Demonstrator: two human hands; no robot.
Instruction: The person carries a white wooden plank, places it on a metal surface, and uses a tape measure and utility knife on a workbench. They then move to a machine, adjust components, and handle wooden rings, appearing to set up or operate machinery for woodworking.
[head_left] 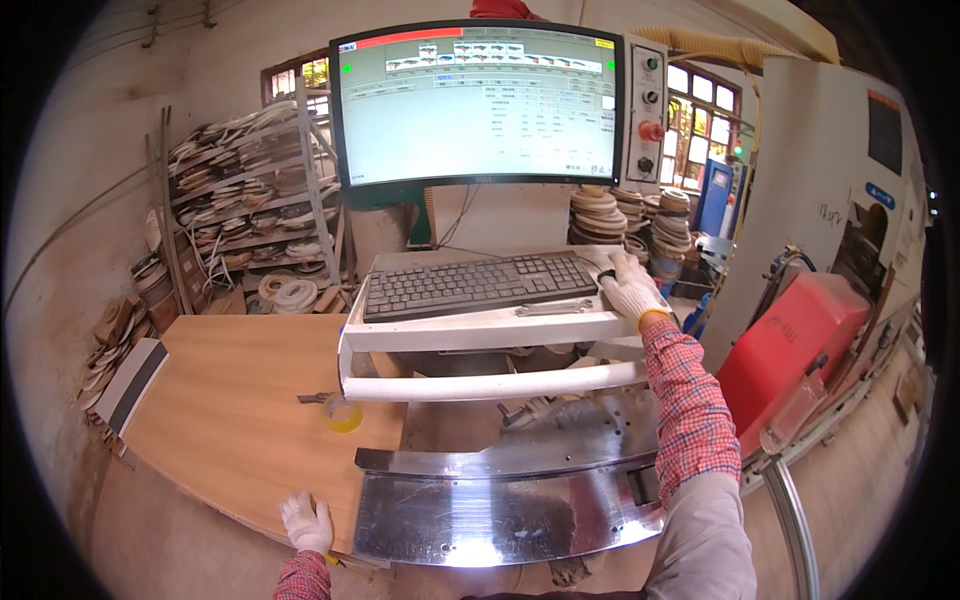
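Workshop: monitor [480, 110] stood above white shelf [480, 333]. Dark object [606, 275] lay partly under right hand [634, 288] at shelf's right edge; could not tell how closed grip was. Keyboard [480, 285] lay just left. Left hand [307, 522] rested, fingers spread, at wooden bench's [230, 400] near edge.

Daylit barred windows [703, 92], pale stained walls [85, 170] and a crowded storage rack [250, 192] surround a beige floor [150, 520].

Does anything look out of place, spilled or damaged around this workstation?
Mildly odd: a metal wrench lies loose on the white tray, just in front of the keyboard. At the left, strips and rings are heaped untidily on the rack. I see no clear spill or damage.
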